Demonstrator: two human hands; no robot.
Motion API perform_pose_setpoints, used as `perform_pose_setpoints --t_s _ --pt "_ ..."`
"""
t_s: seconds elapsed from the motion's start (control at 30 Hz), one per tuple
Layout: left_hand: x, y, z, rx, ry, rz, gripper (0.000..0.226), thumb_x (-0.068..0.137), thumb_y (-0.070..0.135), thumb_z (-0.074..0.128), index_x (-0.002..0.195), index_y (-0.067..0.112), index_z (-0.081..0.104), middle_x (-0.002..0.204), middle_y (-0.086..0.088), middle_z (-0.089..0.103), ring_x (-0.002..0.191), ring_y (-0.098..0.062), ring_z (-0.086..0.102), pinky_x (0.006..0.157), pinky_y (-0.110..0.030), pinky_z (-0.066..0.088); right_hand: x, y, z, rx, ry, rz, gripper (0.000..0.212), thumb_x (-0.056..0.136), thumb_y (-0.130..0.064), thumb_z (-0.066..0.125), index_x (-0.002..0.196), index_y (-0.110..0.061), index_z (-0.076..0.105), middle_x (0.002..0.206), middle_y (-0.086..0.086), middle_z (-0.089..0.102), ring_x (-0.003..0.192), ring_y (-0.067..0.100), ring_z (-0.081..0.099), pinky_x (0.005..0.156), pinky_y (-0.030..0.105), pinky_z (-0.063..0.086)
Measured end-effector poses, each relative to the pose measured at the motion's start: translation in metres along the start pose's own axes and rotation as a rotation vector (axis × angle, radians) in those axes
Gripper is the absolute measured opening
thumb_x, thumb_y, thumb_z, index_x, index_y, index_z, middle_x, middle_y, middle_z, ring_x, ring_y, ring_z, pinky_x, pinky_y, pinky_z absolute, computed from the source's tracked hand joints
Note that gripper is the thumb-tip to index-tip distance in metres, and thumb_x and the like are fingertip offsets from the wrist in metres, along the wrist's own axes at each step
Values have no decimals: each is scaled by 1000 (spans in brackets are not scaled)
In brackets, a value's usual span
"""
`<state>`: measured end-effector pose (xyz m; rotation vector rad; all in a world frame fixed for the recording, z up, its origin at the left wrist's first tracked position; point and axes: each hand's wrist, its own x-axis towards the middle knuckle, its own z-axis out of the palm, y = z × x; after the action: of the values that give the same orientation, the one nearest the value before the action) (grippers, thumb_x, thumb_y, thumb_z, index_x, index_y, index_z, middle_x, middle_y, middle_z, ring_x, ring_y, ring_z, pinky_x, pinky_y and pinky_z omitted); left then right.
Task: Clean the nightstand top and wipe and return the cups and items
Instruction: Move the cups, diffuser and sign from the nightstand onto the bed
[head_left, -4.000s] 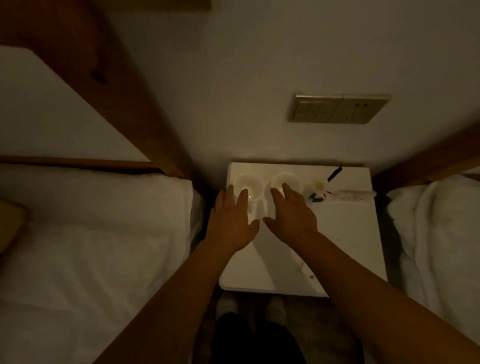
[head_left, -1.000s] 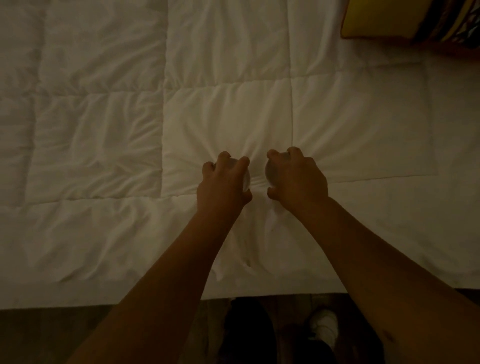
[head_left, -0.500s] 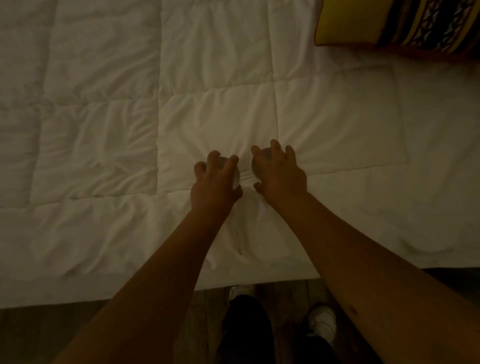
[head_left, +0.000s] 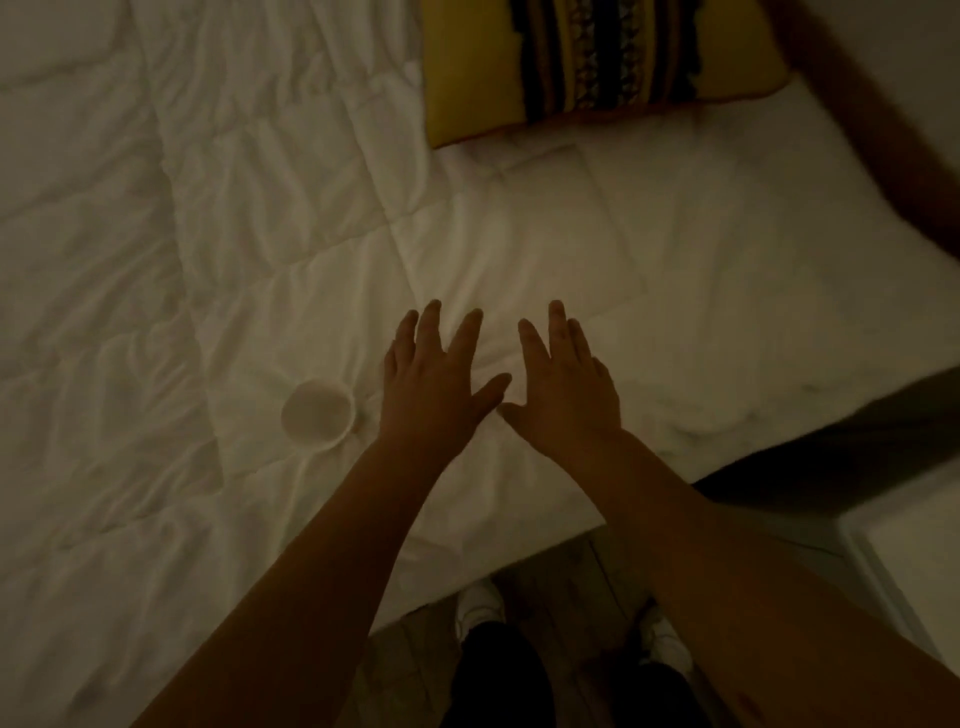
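One white cup (head_left: 318, 413) stands upright on the white quilted bed cover (head_left: 260, 208), just left of my left hand (head_left: 434, 387). My left hand is flat, fingers spread, holding nothing, a short gap from the cup. My right hand (head_left: 566, 389) is beside it, fingers also spread and empty, over the quilt. A second cup is not visible; it may be hidden under my left hand or arm. A corner of the white nightstand (head_left: 914, 561) shows at the right edge.
A yellow cushion with a dark patterned band (head_left: 587, 62) lies at the head of the bed. A dark wooden headboard (head_left: 883, 130) runs along the right. My feet in white shoes (head_left: 480, 608) stand on the floor by the bed edge.
Both hands have let go of the cups they set on the bed and opened flat. The view has swung right, so the cushion, headboard and nightstand corner now show.
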<state>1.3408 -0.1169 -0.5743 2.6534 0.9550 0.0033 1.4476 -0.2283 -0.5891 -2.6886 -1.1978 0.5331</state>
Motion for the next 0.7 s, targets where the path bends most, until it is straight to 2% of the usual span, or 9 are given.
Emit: perform_pose_setpoints --t_s 0.2,0.3,0.4,0.5,0.63,0.7 --pt "18 121 29 36 -77 254 82 83 61 54 149 31 16 159 -15 15 146 -38 11 112 -54 23 -42 122 -40 49 60 211 87 86 -58 55 151 -23 8 161 9 -6 147 30 2 112 49 24" --pt "16 190 48 43 -126 361 84 80 67 50 149 30 19 159 -14 16 146 -37 13 111 -54 26 -77 185 -55 104 86 319 83 87 -60 52 151 -23 14 161 9 0 146 31 8 112 49 24" --pt "4 267 70 24 -197 477 86 79 71 49 149 30 21 159 -11 17 145 -34 14 109 -53 29 -124 246 -70 158 147 449 75 85 -58 55 146 -24 27 158 9 18 140 32 24 106 48 34" --pt "-10 329 90 5 -256 583 86 80 68 52 150 26 23 158 -10 19 144 -33 16 108 -54 33 -171 293 -78 199 206 542 65 83 -51 60 138 -24 40 148 6 36 128 31 41 92 45 45" --pt "-44 428 127 2 -369 721 85 82 64 54 150 26 21 159 -8 18 143 -31 16 109 -53 31 -256 372 -76 227 216 753 63 85 -49 58 140 -22 40 151 5 34 130 29 41 90 42 46" --pt "-51 444 134 -24 -389 734 87 81 65 55 150 24 21 157 -9 20 141 -31 20 108 -53 34 -272 386 -72 225 212 796 62 86 -48 57 140 -23 40 153 5 32 131 29 39 92 43 46"
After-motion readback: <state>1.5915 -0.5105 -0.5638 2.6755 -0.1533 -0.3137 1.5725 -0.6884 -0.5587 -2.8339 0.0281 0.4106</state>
